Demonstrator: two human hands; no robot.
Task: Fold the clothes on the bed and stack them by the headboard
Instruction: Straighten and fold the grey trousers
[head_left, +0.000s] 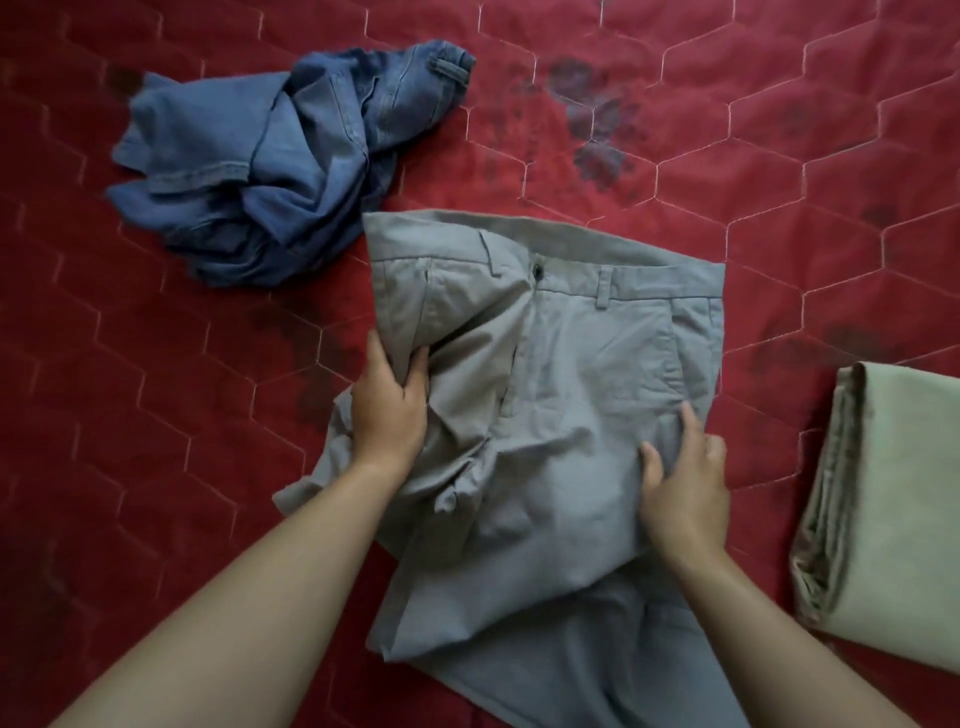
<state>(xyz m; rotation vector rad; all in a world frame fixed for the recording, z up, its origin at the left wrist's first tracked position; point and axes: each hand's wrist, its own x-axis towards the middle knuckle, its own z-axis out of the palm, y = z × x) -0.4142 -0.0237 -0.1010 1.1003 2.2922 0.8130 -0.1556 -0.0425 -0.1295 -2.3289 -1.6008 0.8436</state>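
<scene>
Grey trousers (587, 364) lie on the red quilted bed (779, 156), waistband away from me, front and button facing up. My left hand (388, 402) grips a bunched fold of cloth at the trousers' left hip. My right hand (683, 478) pinches the fabric near the right side seam, fingers curled into it. The legs run down out of view under my arms. A crumpled pair of blue jeans (270, 161) sits in a heap at the upper left, apart from both hands.
A folded beige garment (883, 519) lies flat at the right edge of the bed. The red cover with hexagon stitching and dark flower prints stretches bare across the top right and the left side.
</scene>
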